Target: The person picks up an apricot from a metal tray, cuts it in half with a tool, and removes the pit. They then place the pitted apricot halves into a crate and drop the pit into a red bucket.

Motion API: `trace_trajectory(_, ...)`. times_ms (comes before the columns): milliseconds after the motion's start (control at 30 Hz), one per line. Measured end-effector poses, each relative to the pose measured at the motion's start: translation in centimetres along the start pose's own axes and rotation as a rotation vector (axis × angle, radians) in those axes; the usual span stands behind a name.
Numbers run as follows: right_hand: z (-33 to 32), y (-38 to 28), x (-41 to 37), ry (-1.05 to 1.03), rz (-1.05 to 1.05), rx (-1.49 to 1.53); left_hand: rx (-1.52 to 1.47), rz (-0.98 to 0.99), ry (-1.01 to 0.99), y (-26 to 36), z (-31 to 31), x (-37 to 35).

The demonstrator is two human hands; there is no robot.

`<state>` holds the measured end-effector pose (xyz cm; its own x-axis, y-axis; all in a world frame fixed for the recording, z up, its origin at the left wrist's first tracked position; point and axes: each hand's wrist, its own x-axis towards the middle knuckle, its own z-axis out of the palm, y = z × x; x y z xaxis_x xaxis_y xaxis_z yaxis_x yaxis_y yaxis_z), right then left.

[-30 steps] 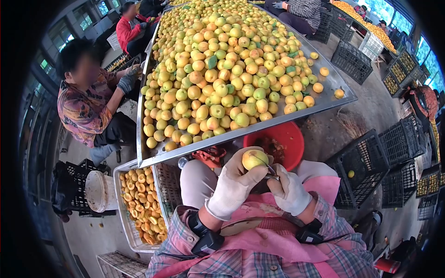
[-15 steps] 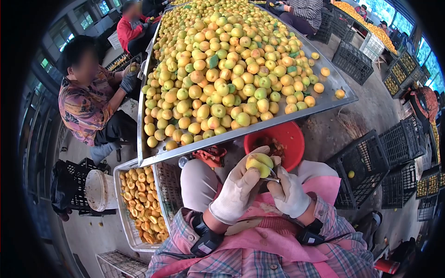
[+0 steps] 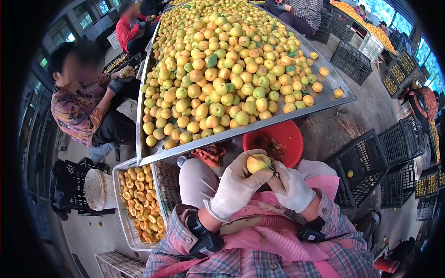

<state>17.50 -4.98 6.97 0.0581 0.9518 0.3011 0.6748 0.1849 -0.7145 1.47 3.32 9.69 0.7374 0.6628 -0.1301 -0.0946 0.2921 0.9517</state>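
Observation:
In white gloves, both my hands meet above my lap. My left hand (image 3: pixel 237 181) is closed around a yellow-green apricot (image 3: pixel 256 164), which shows a cut line across it. My right hand (image 3: pixel 292 189) grips a small knife (image 3: pixel 276 173); its thin metal blade is at the fruit, and most of the handle is hidden by the fingers. Just beyond my hands stands a red bucket (image 3: pixel 295 144) with dark scraps inside. A metal-edged table (image 3: pixel 320 107) heaped with whole apricots (image 3: pixel 218 74) is in front of me.
At my left, a white crate (image 3: pixel 117 204) holds halved apricots (image 3: pixel 141 204), beside a white bucket (image 3: pixel 96 190). Black crates (image 3: pixel 359 167) stand at my right. A co-worker in a patterned shirt (image 3: pixel 76 109) sits left of the table, others further back.
The apricot has turned in my left hand, and the knife has shifted around it. My left hand tilts slightly differently. The co-worker at the left leans a little further left.

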Motion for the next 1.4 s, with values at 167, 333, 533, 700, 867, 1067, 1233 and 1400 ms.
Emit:
trace_trajectory(167, 0.4, -0.1, -0.1, 0.046, -0.045, 0.126, -0.266, 0.073, -0.009, -1.6, 0.9, 0.0)
trace_trajectory(333, 0.3, -0.3, -0.4, 0.071, -0.116, -0.020, -0.256, 0.135, -0.045, -0.9, 1.2, -0.5)
trace_trajectory(533, -0.4, 0.1, -0.2, -0.042, -0.080, 0.003, 0.182, 0.047, -0.025, -0.1, 0.1, -0.8)
trace_trajectory(700, 0.9, 0.4, -0.5, 0.070, -0.133, 0.010, -0.195, 0.063, -0.011, -0.8, 0.9, -0.7)
trace_trajectory(867, 1.1, 1.0, -0.9, 0.083, -0.100, -0.053, -0.210, 0.018, -0.002, -0.2, 1.3, -0.8)
trace_trajectory(1067, 1.0, 0.3, -0.4, 0.107, -0.151, -0.091, -0.009, 0.236, 0.189, -0.6, 2.0, -0.7)
trace_trajectory(1233, 1.2, 0.3, -0.4, 0.092, -0.152, -0.105, -0.024, 0.103, 0.136, -0.6, 1.0, -0.8)
trace_trajectory(1400, 1.1, 0.0, -0.5, 0.042, -0.097, -0.167, 0.173, 0.245, 0.257, -1.6, 1.2, -0.6)
